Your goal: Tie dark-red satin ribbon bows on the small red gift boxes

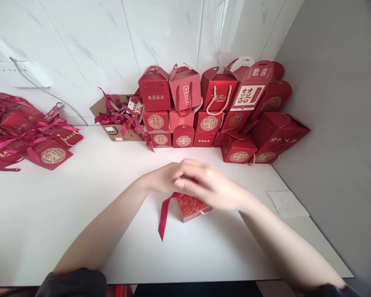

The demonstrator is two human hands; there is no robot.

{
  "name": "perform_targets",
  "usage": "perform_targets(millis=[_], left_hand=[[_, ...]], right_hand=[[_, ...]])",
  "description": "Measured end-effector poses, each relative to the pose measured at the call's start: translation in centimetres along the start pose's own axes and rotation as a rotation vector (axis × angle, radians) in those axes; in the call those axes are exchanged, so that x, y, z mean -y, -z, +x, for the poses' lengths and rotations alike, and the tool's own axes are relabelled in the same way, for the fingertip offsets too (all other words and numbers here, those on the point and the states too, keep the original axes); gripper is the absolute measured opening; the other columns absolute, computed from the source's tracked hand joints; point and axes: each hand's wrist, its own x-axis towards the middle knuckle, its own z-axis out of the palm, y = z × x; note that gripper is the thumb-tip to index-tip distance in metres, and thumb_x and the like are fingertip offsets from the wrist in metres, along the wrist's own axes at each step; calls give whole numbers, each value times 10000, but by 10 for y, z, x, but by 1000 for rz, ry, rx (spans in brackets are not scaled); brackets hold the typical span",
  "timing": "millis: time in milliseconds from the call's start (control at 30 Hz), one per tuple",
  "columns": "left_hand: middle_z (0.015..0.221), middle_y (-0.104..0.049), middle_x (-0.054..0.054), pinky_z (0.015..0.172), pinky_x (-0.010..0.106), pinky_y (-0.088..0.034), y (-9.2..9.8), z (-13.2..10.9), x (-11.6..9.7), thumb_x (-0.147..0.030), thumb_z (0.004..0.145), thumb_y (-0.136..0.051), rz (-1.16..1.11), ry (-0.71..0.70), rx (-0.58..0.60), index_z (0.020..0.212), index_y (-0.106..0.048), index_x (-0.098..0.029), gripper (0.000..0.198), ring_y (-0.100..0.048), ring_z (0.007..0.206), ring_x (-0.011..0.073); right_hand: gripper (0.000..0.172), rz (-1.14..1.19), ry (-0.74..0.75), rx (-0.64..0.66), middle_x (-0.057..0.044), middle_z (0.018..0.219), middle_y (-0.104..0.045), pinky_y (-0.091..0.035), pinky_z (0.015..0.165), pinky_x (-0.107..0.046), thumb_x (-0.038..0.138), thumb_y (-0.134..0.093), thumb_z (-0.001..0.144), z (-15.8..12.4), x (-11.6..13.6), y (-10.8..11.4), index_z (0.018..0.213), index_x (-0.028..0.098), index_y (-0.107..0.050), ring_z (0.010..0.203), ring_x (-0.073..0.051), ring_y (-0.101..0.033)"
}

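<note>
A small red gift box (193, 208) with gold print and a cord handle sits on the white table, below my hands. A dark red ribbon (163, 218) comes out from under my hands at the box's top and trails down its left side onto the table. My right hand (207, 183) is closed, its fingers bent over the top of the box and across my left hand; what they hold is hidden. Behind it is my left hand (163, 178), at the box's upper left, its fingers covered by the right hand.
Stacked red gift boxes (184, 134) stand against the tiled wall. Beside them is an open cardboard box (128, 134) of ribbons and tags. Ribboned red boxes (51, 154) lie in a pile at the left. A white paper (287, 203) lies by the grey wall (336, 136) on the right.
</note>
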Motion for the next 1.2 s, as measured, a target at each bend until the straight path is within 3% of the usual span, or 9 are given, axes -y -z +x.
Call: perform_targets(millis=[100, 167, 300, 400, 667, 933, 1000, 1200], left_hand=[[790, -593, 13, 640, 248, -403, 5, -5, -15, -372, 794, -684, -1, 102, 76, 717, -699, -161, 225, -520, 713, 129], [739, -523, 5, 608, 247, -370, 8, -8, -23, -390, 800, -670, 21, 182, 113, 598, -636, -146, 318, -478, 670, 115], [596, -428, -26, 536, 248, -295, 12, -13, -34, -390, 820, -631, 17, 315, 140, 554, -551, -141, 372, -381, 568, 92], [555, -487, -34, 479, 245, -239, 12, -13, -35, -411, 820, -631, -66, 431, 189, 594, -556, -138, 362, -322, 500, 70], [683, -707, 41, 501, 225, -440, 7, -8, -22, -307, 829, -649, -502, 587, 288, 797, -620, -139, 173, -590, 504, 107], [619, -717, 43, 482, 215, -491, 8, -8, -18, -339, 813, -683, -515, 581, 325, 751, -626, -142, 214, -655, 493, 137], [629, -722, 48, 487, 217, -500, 9, -8, -19, -339, 818, -679, -510, 573, 325, 779, -643, -136, 210, -663, 498, 141], [691, -737, 71, 490, 222, -514, 10, -9, -24, -321, 831, -667, -494, 579, 328, 963, -689, -119, 242, -680, 527, 154]], right_hand=[[221, 35, -116, -143, -61, 974, -617, -459, 860, -306, 295, -428, 1005, -5, -21, 14, 911, 183, -594, 928, -165, -569], [237, 85, -137, -153, -62, 1001, -614, -453, 882, -309, 311, -416, 1010, -7, -31, 16, 928, 188, -601, 962, -167, -567], [253, 152, -179, -23, -59, 1050, -625, -448, 897, -306, 344, -412, 1009, -8, -39, 13, 977, 192, -612, 967, -162, -580], [260, 208, -257, 66, -37, 990, -650, -455, 825, -285, 390, -418, 1003, -9, -42, 10, 1015, 198, -592, 869, -143, -592], [288, 114, -374, 146, 13, 763, -622, -354, 572, -225, 467, -574, 904, -10, -48, 13, 910, 182, -613, 639, -104, -489], [484, 142, -435, 228, 51, 580, -359, -268, 514, -229, 552, -511, 904, -11, -51, 17, 616, 162, -520, 551, -84, -299], [509, 174, -466, 257, 49, 555, -386, -287, 513, -231, 577, -484, 908, -11, -48, 18, 620, 161, -545, 528, -84, -320], [495, 229, -560, 343, -27, 670, -651, -438, 629, -253, 598, -464, 911, -16, -29, 25, 778, 161, -658, 625, -138, -580]])
